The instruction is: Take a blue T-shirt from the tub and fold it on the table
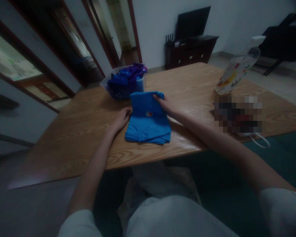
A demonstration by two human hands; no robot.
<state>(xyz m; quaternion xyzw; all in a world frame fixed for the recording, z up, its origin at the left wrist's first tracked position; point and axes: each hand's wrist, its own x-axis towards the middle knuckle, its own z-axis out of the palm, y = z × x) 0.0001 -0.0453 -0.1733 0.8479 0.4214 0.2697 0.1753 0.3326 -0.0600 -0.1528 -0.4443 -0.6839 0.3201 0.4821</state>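
A folded bright blue garment [148,123] with a small red emblem lies on the wooden table [84,138] in front of me. My left hand [122,118] rests against its left edge, fingers curled onto the cloth. My right hand [164,104] lies on the garment's upper right corner, fingers pressed flat along the top fold. Just behind the garment stands a clear plastic tub [124,82] filled with dark blue and purple cloth.
A tilted clear plastic bottle [239,65] with a colourful label stands at the table's right, beside a blurred-out patch [238,113]. A white cord [260,141] hangs over the near edge. A dark cabinet [189,51] with a screen stands against the far wall.
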